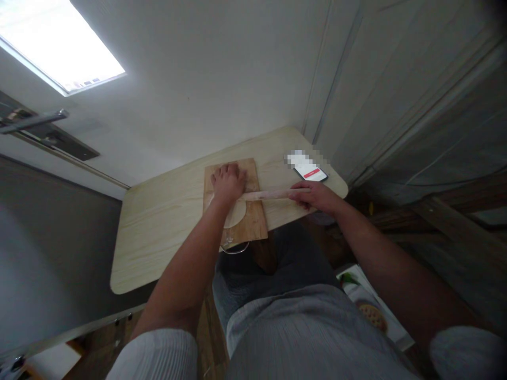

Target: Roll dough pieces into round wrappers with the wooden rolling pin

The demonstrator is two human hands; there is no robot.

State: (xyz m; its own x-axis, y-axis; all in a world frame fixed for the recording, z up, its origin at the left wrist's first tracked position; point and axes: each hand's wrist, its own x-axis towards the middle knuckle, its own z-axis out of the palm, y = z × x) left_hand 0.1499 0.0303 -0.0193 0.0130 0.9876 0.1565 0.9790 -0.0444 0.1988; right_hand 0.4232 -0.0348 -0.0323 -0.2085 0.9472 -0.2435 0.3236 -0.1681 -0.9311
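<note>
A wooden cutting board lies on the narrow table, a metal loop handle at its near edge. On it is a pale, flat round of dough, partly covered by my left forearm. My left hand presses palm down at the dough's far side, its fingers spread. My right hand is closed around one end of a pale wooden rolling pin. The pin points left across the board, and its other end reaches close to my left wrist, over the dough's edge.
A phone with a lit screen lies just beyond my right hand. The light wood table stands against a white door with a metal handle. At lower right, a white box with a picture on it sits below the table.
</note>
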